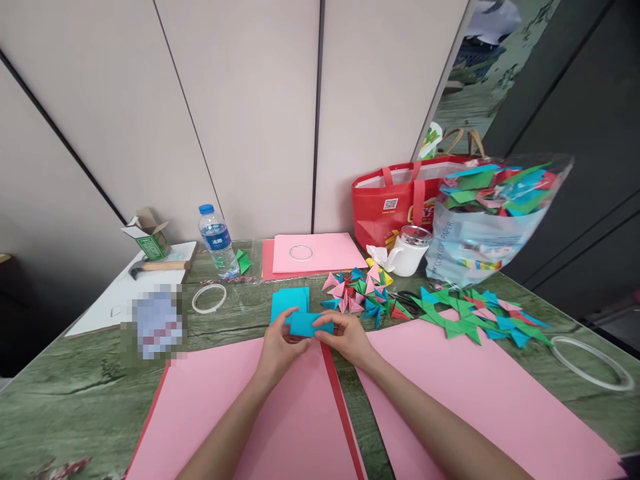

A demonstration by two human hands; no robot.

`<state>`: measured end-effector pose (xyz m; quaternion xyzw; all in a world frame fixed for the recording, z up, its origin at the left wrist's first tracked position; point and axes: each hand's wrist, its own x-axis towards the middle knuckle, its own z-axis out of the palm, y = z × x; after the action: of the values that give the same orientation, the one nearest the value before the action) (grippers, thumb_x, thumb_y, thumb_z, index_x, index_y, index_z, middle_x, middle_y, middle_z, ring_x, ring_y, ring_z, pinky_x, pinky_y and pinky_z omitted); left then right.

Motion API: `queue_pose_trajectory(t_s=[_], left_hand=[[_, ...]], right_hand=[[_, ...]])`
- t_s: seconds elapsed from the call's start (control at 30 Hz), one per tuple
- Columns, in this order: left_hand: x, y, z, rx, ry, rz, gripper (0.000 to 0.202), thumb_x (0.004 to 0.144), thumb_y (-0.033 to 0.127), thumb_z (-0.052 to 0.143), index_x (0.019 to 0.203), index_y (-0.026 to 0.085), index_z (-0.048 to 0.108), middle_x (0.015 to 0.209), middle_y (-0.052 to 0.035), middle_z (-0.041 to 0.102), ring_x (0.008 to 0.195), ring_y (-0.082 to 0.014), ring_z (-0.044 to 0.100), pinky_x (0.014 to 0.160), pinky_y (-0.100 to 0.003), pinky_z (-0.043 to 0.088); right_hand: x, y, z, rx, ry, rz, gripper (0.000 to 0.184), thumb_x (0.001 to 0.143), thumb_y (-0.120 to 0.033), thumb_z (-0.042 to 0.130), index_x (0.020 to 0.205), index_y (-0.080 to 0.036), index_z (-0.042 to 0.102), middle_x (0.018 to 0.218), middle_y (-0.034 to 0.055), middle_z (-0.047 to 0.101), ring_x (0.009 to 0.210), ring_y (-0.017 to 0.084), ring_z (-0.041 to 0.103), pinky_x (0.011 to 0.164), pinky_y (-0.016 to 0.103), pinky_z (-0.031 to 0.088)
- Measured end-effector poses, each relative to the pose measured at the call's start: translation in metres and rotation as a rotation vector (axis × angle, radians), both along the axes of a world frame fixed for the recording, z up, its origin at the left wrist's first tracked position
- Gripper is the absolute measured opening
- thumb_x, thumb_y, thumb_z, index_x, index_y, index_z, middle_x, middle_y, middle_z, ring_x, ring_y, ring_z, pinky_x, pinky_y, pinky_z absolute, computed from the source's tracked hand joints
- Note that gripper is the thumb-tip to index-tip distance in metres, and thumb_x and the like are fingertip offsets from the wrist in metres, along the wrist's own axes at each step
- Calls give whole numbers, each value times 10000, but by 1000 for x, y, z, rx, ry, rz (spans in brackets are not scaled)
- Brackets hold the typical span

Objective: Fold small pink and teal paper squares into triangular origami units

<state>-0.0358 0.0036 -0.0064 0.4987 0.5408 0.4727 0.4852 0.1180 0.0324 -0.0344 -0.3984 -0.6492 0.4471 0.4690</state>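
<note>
My left hand (278,345) and my right hand (346,337) both pinch a small folded blue paper (308,324) just above the green table. Thumbs lie on top of the paper, fingers curl under it. Behind the hands lies a small stack of blue paper squares (289,300). A large pink sheet (260,413) sits under my forearms, with a red sheet edge (341,400) showing along its right side. A second pink sheet (480,400) lies to the right.
Folded paper triangles (357,290) in several colours lie past the hands, with green and blue ones (470,315) to the right. A clear bag of folded pieces (493,213), white mug (407,253), red bag (395,200), water bottle (218,241), tape rings (209,298) and a hammer (157,266) stand around.
</note>
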Motion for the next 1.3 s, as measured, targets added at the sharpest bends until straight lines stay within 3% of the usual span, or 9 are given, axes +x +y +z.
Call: queue_pose_trajectory(t_s=[0.2,0.37,0.57,0.67,0.77,0.87,0.97,1.13,1.3], left_hand=[[1,-1,-2,4,-128,-81,352,575,176,679,884,156,511,725,-10,639,647,-172,625,634,-315,521],[1,0,-6,5,-168,-61,397,571,126,641,910,184,443,685,15,639,598,-178,640,612,-339,527],[-8,5,0,43,-186,34,347,560,113,632,833,193,434,466,112,508,528,-159,628,617,-327,525],[-19,9,7,84,-218,168,301,583,143,631,817,186,446,501,86,557,581,-173,648,639,-332,527],[-22,9,11,124,-258,307,260,610,190,639,801,180,463,568,53,609,596,-173,655,633,-321,529],[-11,4,9,29,-191,133,217,630,270,657,758,152,528,622,0,637,568,-186,646,558,-324,535],[2,-2,3,-54,-146,-45,313,642,350,657,849,129,579,723,-65,681,662,-226,665,587,-349,543],[5,-3,-2,-57,-176,15,417,648,395,644,959,140,533,735,-57,688,636,-213,662,613,-356,542],[0,0,-1,7,-154,43,353,586,300,700,871,155,552,750,-32,657,665,-197,644,591,-309,529]], right_hand=[[0,-2,2,3,40,30,121,622,-167,673,741,-191,675,832,43,625,838,188,570,720,290,438],[2,0,2,11,19,48,121,623,-179,673,743,-193,679,855,50,634,853,192,579,731,300,446],[10,8,2,44,-27,41,140,617,-209,687,756,-199,680,849,47,644,886,207,573,763,327,435],[18,14,2,55,-18,-21,128,614,-213,688,739,-191,671,825,47,645,919,226,558,768,335,434],[22,16,2,22,45,-87,293,631,-227,678,918,-190,633,927,57,628,857,217,573,701,325,462],[16,10,4,89,63,-172,465,656,-219,656,1106,-215,540,1001,59,608,906,219,559,705,320,474],[5,-2,6,196,-29,-162,324,721,-197,586,1043,-233,583,976,55,614,879,202,566,703,309,477],[-5,-14,10,329,-76,58,219,726,-191,596,939,-231,629,957,62,589,918,192,552,798,335,456],[-7,-12,5,158,94,108,272,668,-304,681,920,-227,612,989,63,544,956,203,539,828,346,461]])
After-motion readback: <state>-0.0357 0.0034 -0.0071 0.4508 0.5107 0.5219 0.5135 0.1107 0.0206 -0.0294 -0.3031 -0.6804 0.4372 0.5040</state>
